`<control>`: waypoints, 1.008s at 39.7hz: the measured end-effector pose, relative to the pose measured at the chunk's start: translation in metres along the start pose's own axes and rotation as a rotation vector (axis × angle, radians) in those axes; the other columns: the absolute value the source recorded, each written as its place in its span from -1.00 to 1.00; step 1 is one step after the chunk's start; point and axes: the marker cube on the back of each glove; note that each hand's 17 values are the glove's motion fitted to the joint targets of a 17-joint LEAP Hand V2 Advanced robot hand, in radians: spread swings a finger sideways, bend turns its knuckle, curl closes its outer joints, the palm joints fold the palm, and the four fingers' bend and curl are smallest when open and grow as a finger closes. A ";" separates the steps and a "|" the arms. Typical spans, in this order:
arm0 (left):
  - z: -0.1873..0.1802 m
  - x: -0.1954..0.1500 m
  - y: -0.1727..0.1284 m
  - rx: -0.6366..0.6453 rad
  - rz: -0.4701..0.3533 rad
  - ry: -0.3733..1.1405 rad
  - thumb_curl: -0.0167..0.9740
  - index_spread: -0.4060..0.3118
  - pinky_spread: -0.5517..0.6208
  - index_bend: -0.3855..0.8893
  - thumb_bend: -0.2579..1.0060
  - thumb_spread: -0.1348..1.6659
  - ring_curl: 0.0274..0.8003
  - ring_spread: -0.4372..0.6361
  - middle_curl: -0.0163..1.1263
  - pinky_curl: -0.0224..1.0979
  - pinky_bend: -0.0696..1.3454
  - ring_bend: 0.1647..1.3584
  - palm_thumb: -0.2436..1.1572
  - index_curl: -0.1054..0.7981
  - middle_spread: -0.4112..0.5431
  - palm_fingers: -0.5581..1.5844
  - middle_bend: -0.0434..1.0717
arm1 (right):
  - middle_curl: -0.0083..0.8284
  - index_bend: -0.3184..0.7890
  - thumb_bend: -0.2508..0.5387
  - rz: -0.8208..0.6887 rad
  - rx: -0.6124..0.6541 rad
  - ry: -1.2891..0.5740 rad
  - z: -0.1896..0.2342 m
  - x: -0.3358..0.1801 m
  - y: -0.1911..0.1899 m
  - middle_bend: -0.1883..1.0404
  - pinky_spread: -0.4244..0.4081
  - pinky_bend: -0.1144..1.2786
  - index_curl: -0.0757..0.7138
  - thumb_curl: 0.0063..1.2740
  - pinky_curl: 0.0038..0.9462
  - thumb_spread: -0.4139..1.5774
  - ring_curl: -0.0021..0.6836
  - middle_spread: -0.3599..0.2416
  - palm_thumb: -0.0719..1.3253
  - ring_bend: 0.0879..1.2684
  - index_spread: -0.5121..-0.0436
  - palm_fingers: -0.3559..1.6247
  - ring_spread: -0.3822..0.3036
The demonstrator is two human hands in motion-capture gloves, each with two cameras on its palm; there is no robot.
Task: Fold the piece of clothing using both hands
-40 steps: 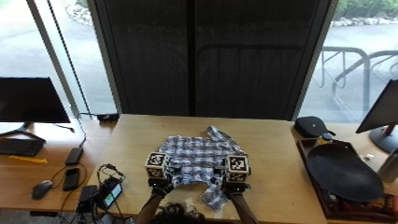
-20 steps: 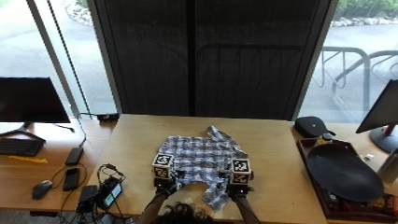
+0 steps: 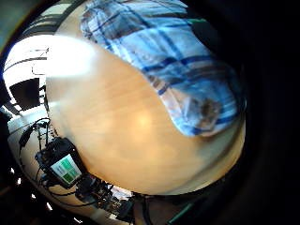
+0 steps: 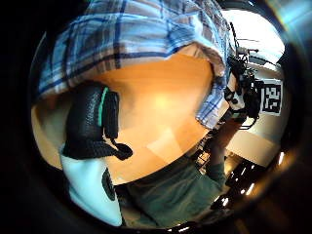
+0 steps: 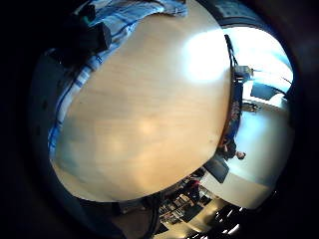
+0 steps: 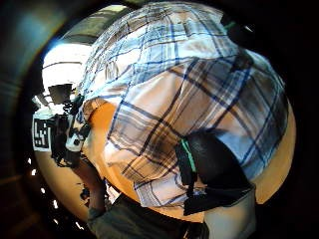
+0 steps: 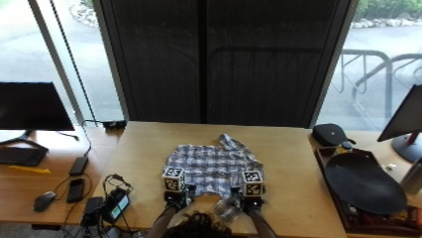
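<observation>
Since a moment ago both hands have drawn back toward the person, bringing the near edge of the blue-and-white plaid shirt (image 7: 212, 171) with them. The shirt lies rumpled in the middle of the wooden surface (image 7: 296, 163), one flap trailing over the near edge. The left hand (image 7: 177, 196) and right hand (image 7: 252, 201) each pinch its hem with curled fingers.

No words, brands or numbers can be read anywhere. The small device (image 3: 62, 165) at the table's (image 7: 296, 163) 8 o'clock corner shows a lit green screen, but whatever is on it is too blurred to make out.
</observation>
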 end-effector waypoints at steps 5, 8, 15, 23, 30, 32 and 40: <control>0.002 0.009 -0.005 0.081 0.109 0.079 -0.27 -0.17 0.50 -0.01 -0.58 0.52 -0.35 0.32 -0.34 -0.43 -0.31 -0.43 0.08 0.03 0.00 -0.14 -0.60 | -0.23 -0.04 -0.39 0.127 0.008 0.132 -0.001 0.012 0.005 -0.36 0.35 -0.09 -0.09 -0.47 -0.35 0.58 -0.09 0.03 -0.06 -0.23 -0.34 -0.12 0.01; 0.003 -0.005 -0.011 0.165 0.034 -0.026 -0.26 -0.21 0.44 0.01 -0.55 0.55 -0.35 0.26 -0.33 -0.43 -0.34 -0.45 0.14 0.06 -0.05 -0.07 -0.58 | -0.21 -0.03 -0.38 0.125 0.093 0.188 -0.001 0.013 -0.002 -0.36 0.29 -0.14 -0.04 -0.47 -0.37 0.60 -0.08 -0.04 -0.03 -0.24 -0.35 -0.03 -0.09; -0.003 -0.020 -0.014 0.290 -0.048 -0.183 -0.21 -0.28 0.28 0.00 -0.48 0.60 -0.32 0.06 -0.30 -0.43 -0.41 -0.45 0.31 0.12 -0.20 0.11 -0.54 | -0.16 -0.05 -0.31 0.097 0.188 0.239 0.006 0.014 -0.017 -0.39 0.04 -0.25 0.03 -0.47 -0.39 0.63 -0.02 -0.22 0.10 -0.19 -0.32 0.26 -0.33; -0.010 -0.021 -0.047 0.452 0.023 -0.165 -0.16 -0.40 0.10 0.01 -0.46 0.57 -0.25 -0.22 -0.25 -0.43 -0.53 -0.44 0.43 0.18 -0.37 0.31 -0.51 | -0.12 -0.08 -0.25 0.023 0.249 0.248 0.015 0.015 -0.042 -0.39 -0.29 -0.24 0.14 -0.45 -0.33 0.64 0.07 -0.53 0.25 -0.22 -0.25 0.53 -0.52; -0.029 -0.021 -0.018 0.334 0.047 -0.103 -0.14 -0.49 -0.04 -0.15 -0.52 0.51 -0.17 -0.51 -0.19 -0.47 -0.69 -0.35 0.44 0.15 -0.58 0.53 -0.32 | 0.03 -0.23 -0.28 -0.025 0.212 0.169 -0.022 0.016 -0.024 -0.14 -0.61 -0.16 0.09 -0.45 -0.26 0.62 0.17 -0.56 0.32 -0.12 -0.19 0.72 -0.66; -0.038 -0.021 -0.007 0.311 0.072 -0.094 -0.13 -0.51 -0.06 -0.16 -0.53 0.51 -0.15 -0.56 -0.16 -0.46 -0.70 -0.34 0.44 0.15 -0.61 0.54 -0.27 | 0.06 -0.22 -0.29 -0.047 0.203 0.134 -0.036 0.015 -0.016 -0.09 -0.65 -0.15 0.08 -0.45 -0.25 0.60 0.19 -0.57 0.34 -0.08 -0.18 0.73 -0.67; -0.093 -0.016 0.040 0.276 0.127 -0.119 -0.14 -0.53 -0.11 -0.17 -0.58 0.49 -0.06 -0.67 -0.11 -0.48 -0.72 -0.28 0.46 0.13 -0.71 0.56 -0.16 | 0.12 -0.21 -0.35 -0.136 0.154 -0.030 -0.093 0.020 -0.009 -0.02 -0.78 -0.11 0.04 -0.45 -0.22 0.56 0.29 -0.60 0.39 0.10 -0.14 0.74 -0.66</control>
